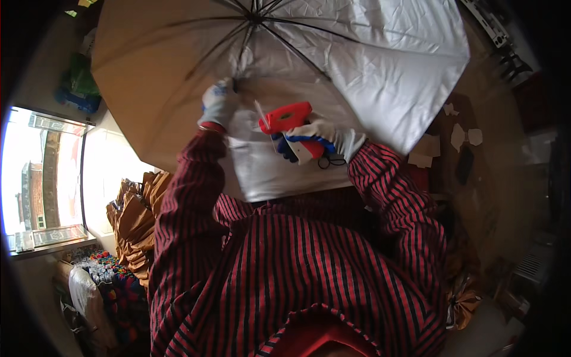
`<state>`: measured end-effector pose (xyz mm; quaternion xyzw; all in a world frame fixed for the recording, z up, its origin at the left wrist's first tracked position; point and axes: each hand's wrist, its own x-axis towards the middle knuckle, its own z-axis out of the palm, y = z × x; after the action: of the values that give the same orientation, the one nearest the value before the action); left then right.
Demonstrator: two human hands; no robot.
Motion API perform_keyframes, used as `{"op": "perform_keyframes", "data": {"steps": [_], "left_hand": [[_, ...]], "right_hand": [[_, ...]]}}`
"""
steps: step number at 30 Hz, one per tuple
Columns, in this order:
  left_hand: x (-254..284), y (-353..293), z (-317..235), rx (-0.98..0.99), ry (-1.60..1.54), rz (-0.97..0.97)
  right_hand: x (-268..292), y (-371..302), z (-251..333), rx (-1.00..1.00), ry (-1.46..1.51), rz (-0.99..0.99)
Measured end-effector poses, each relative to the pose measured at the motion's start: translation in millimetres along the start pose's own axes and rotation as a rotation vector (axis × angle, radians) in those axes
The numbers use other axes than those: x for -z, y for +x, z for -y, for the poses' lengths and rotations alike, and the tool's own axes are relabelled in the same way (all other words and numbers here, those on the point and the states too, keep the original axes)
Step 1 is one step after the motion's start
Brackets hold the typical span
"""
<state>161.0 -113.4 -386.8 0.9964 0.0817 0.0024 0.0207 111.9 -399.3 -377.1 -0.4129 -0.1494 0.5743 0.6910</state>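
Note:
An open umbrella (pixel 404 71) spreads before me, its silver inner side and dark ribs facing me. My left hand (pixel 220 104), in a white and blue glove, is closed at one dark rib (pixel 242 56), a little below the hub; motion smears its fingertips. My gloved right hand (pixel 324 137) is wrapped round a red tagging gun (pixel 286 117). Its thin needle end points left, toward my left hand, with a pale strip beside it. Two dark loops (pixel 331 161), like scissor handles, hang below the right hand.
Crumpled brown wrapping paper (pixel 137 220) is heaped at the left beside a bright window (pixel 44 178). Below it lie colourful bundled goods (pixel 116 285) and a white plastic-wrapped bundle (pixel 89 297). Paper scraps (pixel 464 137) and a dark flat object (pixel 465 165) are at the right.

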Motion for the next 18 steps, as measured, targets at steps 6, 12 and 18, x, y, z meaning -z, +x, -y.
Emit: {"op": "perform_keyframes", "data": {"steps": [6, 12, 18], "left_hand": [[17, 33, 76, 0.245, -0.06, -0.223], [-23, -41, -11, -0.068, -0.077, -0.253], [-35, -41, -21, 0.041, -0.169, -0.124]], "right_hand": [[-3, 27, 1, 0.175, -0.162, 0.016], [5, 42, -30, 0.313, -0.118, -0.143], [26, 52, -44, 0.891, -0.848, -0.272]]}}
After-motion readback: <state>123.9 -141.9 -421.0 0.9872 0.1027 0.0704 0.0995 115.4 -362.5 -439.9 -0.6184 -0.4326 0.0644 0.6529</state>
